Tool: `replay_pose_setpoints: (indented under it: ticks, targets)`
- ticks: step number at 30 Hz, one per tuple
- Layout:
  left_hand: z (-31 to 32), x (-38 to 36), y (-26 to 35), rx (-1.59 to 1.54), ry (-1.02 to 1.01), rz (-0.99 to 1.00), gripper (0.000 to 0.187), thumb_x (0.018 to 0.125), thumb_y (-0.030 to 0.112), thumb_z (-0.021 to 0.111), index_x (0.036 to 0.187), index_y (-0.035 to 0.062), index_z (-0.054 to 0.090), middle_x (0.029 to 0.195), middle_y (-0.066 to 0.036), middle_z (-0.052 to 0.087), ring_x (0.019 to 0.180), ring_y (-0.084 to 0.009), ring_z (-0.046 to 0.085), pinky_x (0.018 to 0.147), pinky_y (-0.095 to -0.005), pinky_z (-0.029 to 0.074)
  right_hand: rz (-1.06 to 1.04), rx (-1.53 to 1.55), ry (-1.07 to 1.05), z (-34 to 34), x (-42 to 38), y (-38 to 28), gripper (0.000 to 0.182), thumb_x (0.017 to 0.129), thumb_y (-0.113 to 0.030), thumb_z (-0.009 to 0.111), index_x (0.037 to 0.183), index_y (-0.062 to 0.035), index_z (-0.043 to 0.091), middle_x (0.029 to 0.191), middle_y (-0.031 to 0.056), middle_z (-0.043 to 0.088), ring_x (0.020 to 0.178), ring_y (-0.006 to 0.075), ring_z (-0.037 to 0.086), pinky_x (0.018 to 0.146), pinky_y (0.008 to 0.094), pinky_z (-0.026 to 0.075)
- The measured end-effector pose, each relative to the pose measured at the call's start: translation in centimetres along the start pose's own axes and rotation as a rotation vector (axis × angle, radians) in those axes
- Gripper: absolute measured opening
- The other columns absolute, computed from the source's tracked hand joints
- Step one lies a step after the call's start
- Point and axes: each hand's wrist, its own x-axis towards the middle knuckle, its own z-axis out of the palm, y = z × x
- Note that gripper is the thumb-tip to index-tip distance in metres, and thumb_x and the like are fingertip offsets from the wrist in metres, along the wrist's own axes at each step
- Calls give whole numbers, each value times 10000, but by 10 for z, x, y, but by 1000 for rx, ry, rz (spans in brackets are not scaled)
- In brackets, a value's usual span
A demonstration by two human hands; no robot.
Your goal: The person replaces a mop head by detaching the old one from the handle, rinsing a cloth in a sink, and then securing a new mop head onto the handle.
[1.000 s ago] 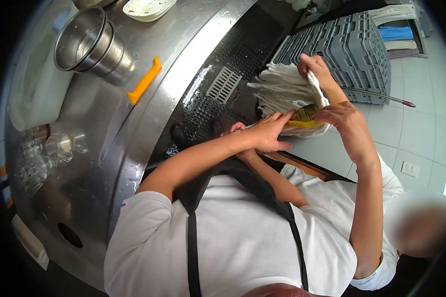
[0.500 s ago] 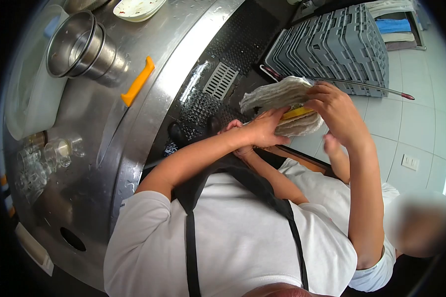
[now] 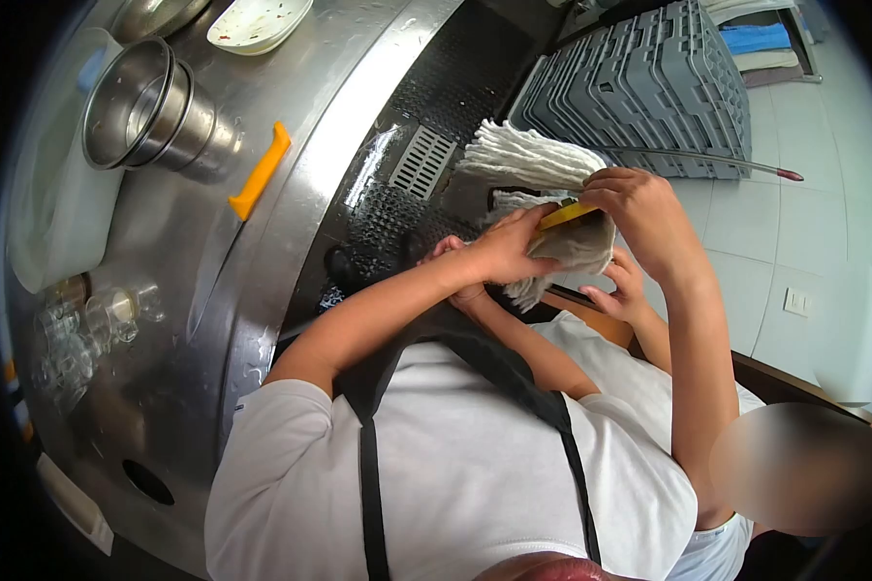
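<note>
A white string mop head (image 3: 533, 160) with a yellow clamp (image 3: 566, 214) is held in front of my chest, over the floor. My left hand (image 3: 513, 247) grips the mop head at the left end of the clamp. Around the clamp's right end, my right hand (image 3: 632, 198) has its fingers bent onto the yellow part and the strands. A co-worker's hand (image 3: 622, 290) is spread just right of the strands. The co-worker's other hand (image 3: 455, 261) is partly hidden behind my left forearm.
A steel counter (image 3: 300, 107) at the left bears an orange-handled knife (image 3: 260, 172), steel pots (image 3: 140, 111), glasses (image 3: 97, 320), a white dish (image 3: 260, 21) and a plastic tub (image 3: 63, 184). Grey crates (image 3: 649, 92) stand beyond the mop head. The co-worker (image 3: 610, 358) is close on the right.
The mop strands have opened out and hang lower, showing more of the clamp. The co-worker's right-side hand has moved left towards the mop head. My view has shifted slightly.
</note>
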Motion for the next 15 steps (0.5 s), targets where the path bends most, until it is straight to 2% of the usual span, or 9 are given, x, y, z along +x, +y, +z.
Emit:
replay_pose_setpoints:
  ticks: [8, 11, 15]
  targets:
    - [1, 0, -1, -1, -36, -45, 913, 764, 384, 778, 1470, 31, 319, 1303, -254, 517, 1253, -393, 494, 1052, -432, 409, 41, 143, 96, -15, 6, 37, 283, 967, -346, 580, 893, -75, 550, 791, 70, 597, 762, 215, 606, 782, 384, 511]
    - [1, -1, 0, 13, 28, 10, 842, 757, 362, 792, 1390, -21, 391, 1259, -273, 543, 1196, -409, 532, 1012, -441, 434, 80, 200, 133, -20, 12, 52, 294, 969, -356, 577, 889, -74, 555, 792, 69, 599, 763, 215, 607, 767, 377, 511]
    - [-6, -4, 0, 60, -14, -87, 906, 772, 381, 768, 1465, 17, 311, 1313, -271, 512, 1238, -412, 511, 1054, -448, 415, 102, 263, 214, -30, 24, 79, 308, 973, -368, 574, 885, -73, 562, 794, 67, 601, 764, 214, 608, 747, 369, 512]
